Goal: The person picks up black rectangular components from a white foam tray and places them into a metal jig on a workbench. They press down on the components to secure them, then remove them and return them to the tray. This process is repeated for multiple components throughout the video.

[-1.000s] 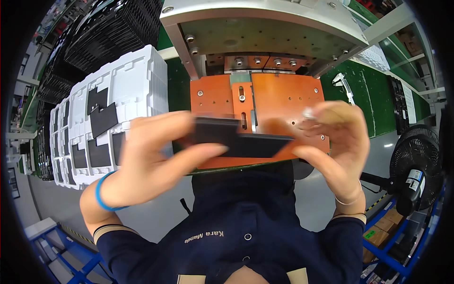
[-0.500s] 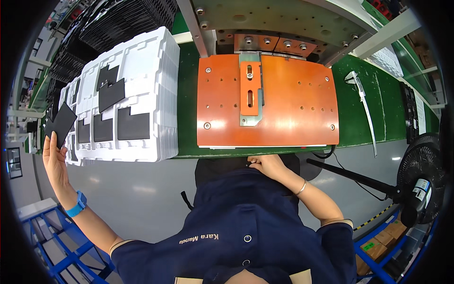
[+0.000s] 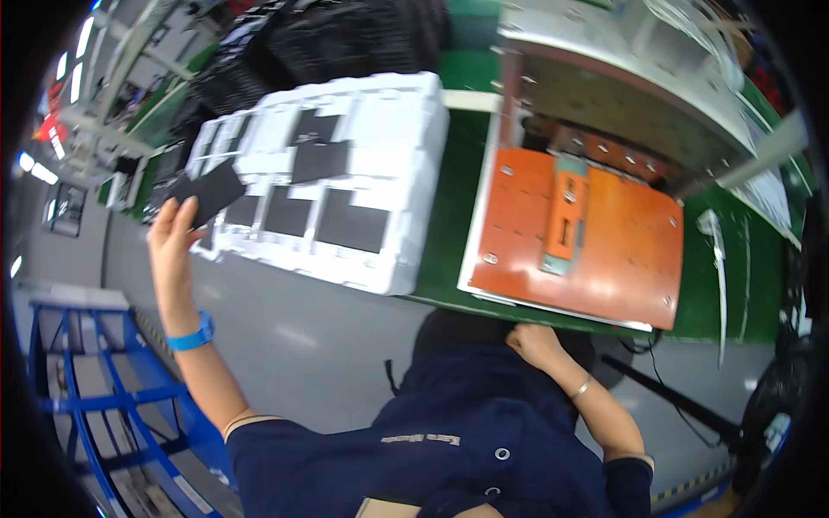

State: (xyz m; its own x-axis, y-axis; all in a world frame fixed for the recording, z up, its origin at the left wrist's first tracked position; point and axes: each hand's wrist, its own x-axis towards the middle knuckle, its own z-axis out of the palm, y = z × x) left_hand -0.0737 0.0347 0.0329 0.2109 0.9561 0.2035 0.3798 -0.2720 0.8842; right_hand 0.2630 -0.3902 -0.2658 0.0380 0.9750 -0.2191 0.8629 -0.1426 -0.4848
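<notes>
My left hand [image 3: 175, 231] is raised at the near left corner of a stack of white plastic trays. Between its thumb and fingers it grips a thin, flat black sheet [image 3: 218, 192], held tilted at the tray's edge. More black pieces sit in the top tray [image 3: 393, 129]: notched ones in its pockets, and a loose one [image 3: 319, 161] lying askew over another. My right hand [image 3: 535, 344] rests curled near my lap, just below the bench edge; whatever its fingers hold, if anything, is hidden.
To the right of the trays stands a fixture with an orange plate [image 3: 622, 259], carrying a slotted orange block [image 3: 566, 216], under a metal frame. A caliper [image 3: 718, 276] lies on the green bench [image 3: 751, 302]. Black trays [image 3: 345, 43] are stacked behind; a blue rack [image 3: 121, 401] stands lower left.
The whole view has swung, so bench, trays and fixture appear shifted right and tilted. My left hand still grips the black sheet, now turned flatter. My right hand stays near my lap.
</notes>
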